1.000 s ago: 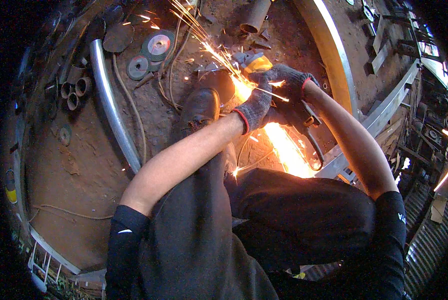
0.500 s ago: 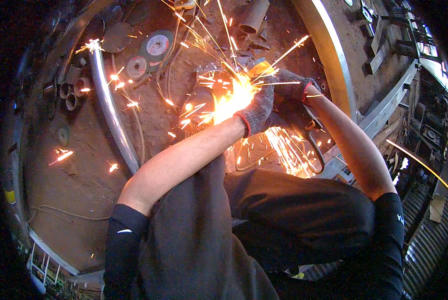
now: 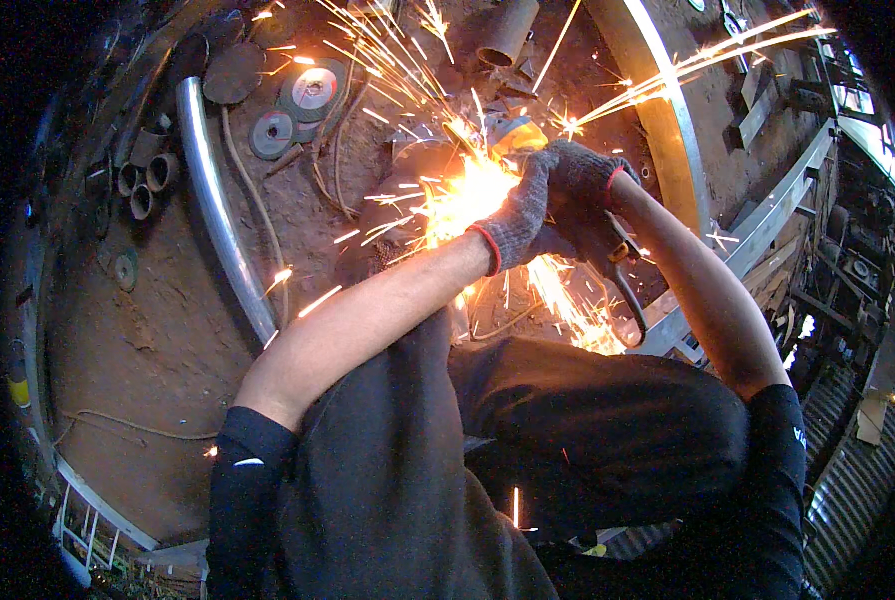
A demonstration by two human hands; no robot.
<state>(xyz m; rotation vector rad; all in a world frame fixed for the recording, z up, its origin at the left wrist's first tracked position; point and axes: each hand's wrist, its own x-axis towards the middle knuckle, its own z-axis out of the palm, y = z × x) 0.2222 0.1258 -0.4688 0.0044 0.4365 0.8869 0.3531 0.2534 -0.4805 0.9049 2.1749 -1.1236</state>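
Both my hands wear grey knit gloves with red cuffs and are closed around an angle grinder (image 3: 517, 136), whose yellow part shows just beyond my fingers. My left hand (image 3: 521, 213) grips it from the left, right beside a bright burst of sparks. My right hand (image 3: 583, 172) wraps the grinder close by, touching or nearly touching the left. A dark cord loop hangs below my right wrist. Glare hides the disc and whatever it cuts into. Sparks spray up, to the left, and down between my knees.
A shiny curved metal tube (image 3: 213, 190) lies at left, a wide curved metal band (image 3: 668, 120) at right. Grinding discs (image 3: 313, 88), cables and short pipe pieces (image 3: 143, 200) rest on the dirt floor. Metal bars (image 3: 768, 220) and corrugated sheet (image 3: 848, 490) lie far right.
My hands and the grinder hold nearly the same place. The spark spray has shifted, with long streaks now reaching the upper right and fewer over the discs at left.
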